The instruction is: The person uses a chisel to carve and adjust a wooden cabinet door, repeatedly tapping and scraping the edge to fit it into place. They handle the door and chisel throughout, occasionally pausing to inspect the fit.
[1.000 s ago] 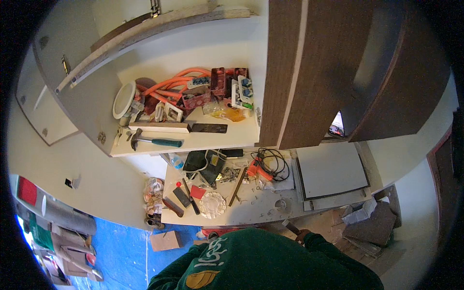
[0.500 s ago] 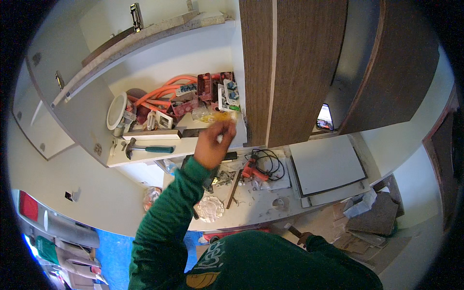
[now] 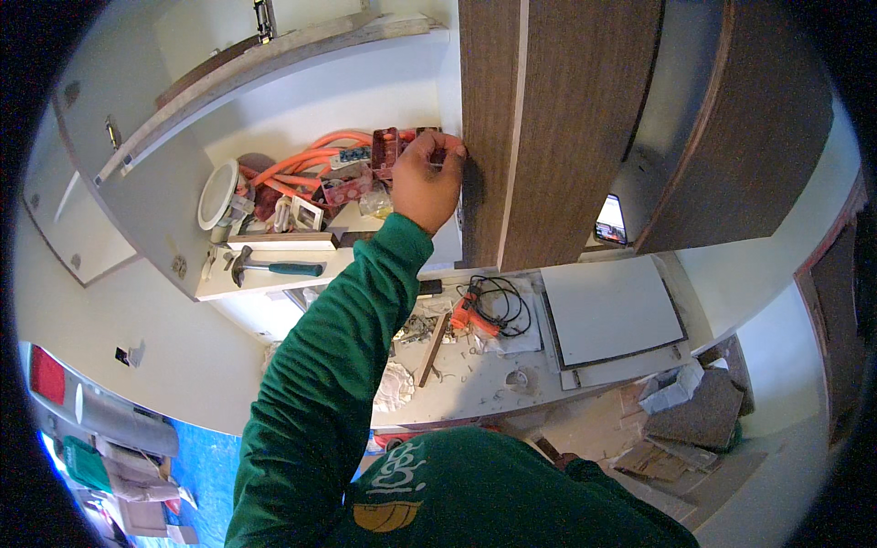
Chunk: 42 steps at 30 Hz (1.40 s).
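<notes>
My left hand (image 3: 426,181) is raised to the right end of an open wall shelf (image 3: 274,285), with its green sleeve stretched up from below. Its fingers curl over a small red box (image 3: 431,137) at the shelf's right edge, close against the dark wooden cabinet door (image 3: 566,137). More red boxes (image 3: 384,151) and coils of orange conduit (image 3: 301,160) lie just left of the hand. My right hand is out of the picture.
On the shelf lie a teal-handled hammer (image 3: 274,268) and a round white fitting (image 3: 217,194). The counter (image 3: 493,388) below carries an orange power tool (image 3: 466,315) with black cable, scraps, and a white panel (image 3: 610,310). Cardboard pieces (image 3: 694,411) litter the floor.
My left arm came up into view and rose to the shelf, then moved right and higher to the red box at the cabinet door's edge.
</notes>
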Tool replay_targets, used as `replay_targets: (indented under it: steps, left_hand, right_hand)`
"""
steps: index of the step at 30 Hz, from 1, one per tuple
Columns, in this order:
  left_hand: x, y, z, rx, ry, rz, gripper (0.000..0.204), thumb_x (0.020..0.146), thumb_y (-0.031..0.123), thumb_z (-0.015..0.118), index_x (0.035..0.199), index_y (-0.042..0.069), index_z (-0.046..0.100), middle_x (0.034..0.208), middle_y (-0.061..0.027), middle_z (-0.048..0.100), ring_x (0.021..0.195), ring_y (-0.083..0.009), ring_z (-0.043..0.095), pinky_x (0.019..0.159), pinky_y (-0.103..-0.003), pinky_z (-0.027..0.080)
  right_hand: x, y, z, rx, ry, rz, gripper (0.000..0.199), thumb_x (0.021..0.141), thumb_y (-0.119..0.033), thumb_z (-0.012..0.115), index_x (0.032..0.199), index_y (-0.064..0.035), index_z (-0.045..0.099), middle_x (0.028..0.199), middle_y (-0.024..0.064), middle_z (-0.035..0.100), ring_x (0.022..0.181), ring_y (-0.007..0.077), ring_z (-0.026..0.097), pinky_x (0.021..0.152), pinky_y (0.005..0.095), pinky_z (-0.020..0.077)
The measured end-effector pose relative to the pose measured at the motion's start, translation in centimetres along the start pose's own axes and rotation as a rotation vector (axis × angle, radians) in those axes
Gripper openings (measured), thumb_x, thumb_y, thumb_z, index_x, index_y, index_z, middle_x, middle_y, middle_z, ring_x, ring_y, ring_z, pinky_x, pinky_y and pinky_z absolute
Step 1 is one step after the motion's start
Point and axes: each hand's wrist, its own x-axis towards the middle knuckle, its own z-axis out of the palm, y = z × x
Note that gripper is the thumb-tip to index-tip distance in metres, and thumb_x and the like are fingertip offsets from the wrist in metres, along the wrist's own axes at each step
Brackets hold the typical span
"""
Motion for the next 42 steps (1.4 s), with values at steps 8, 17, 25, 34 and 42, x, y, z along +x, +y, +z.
replay_targets:
  steps: [8,17,25,34,42]
  left_hand:
    - [0.6,-0.2,-0.7,-0.087,-0.048,0.081,0.015,0.094,0.009,0.067,0.106,0.001,0.067,0.099,-0.0117,0.07,0.084,-0.0201,0.068,0.076,-0.032,0.054]
    - [1.1,3.1,0.9,0.038,-0.105,0.29,0.079,0.097,0.01,0.066,0.162,-0.001,0.023,0.162,-0.0228,0.037,0.15,-0.0305,0.036,0.122,-0.038,0.029]
    - [1.3,3.8,1.6,0.01,-0.117,0.261,0.086,0.097,0.009,0.066,0.163,-0.001,0.013,0.167,-0.0226,0.026,0.154,-0.0296,0.029,0.124,-0.037,0.024]
    - [5.1,6.6,1.5,0.041,-0.073,0.281,0.084,0.097,0.009,0.065,0.162,-0.004,0.014,0.165,-0.0247,0.028,0.153,-0.0311,0.029,0.125,-0.037,0.024]
    - [7.6,7.9,2.7,0.036,0.007,0.35,0.087,0.093,0.01,0.065,0.159,-0.01,0.013,0.163,-0.0329,0.025,0.151,-0.0434,0.027,0.125,-0.042,0.022]
  right_hand:
    - [1.6,1.5,-0.5,-0.181,-0.01,-0.156,0.049,0.096,-0.054,0.059,0.13,-0.0195,0.068,0.118,0.0092,0.069,0.106,0.0281,0.064,0.094,0.0538,0.0507]
    - [-3.7,-6.6,-1.9,-0.011,0.065,-0.12,0.035,0.093,-0.04,0.067,0.106,-0.0089,0.075,0.1,0.0125,0.074,0.091,0.0261,0.069,0.076,0.0497,0.0562]
    - [-0.4,-1.1,0.0,-0.109,0.126,-0.288,0.019,0.08,-0.023,0.084,0.093,-0.0119,0.077,0.084,0.0084,0.074,0.073,0.0293,0.072,0.066,0.0451,0.0582]
    - [1.9,-3.3,-3.3,-0.135,0.117,-0.269,0.017,0.081,-0.024,0.083,0.092,-0.0131,0.077,0.084,0.0074,0.075,0.076,0.0299,0.072,0.069,0.0453,0.0584]
    - [0.4,-10.3,-7.1,-0.117,0.146,-0.268,0.018,0.081,-0.024,0.083,0.093,-0.0119,0.077,0.085,0.008,0.075,0.076,0.0295,0.073,0.068,0.045,0.0587]
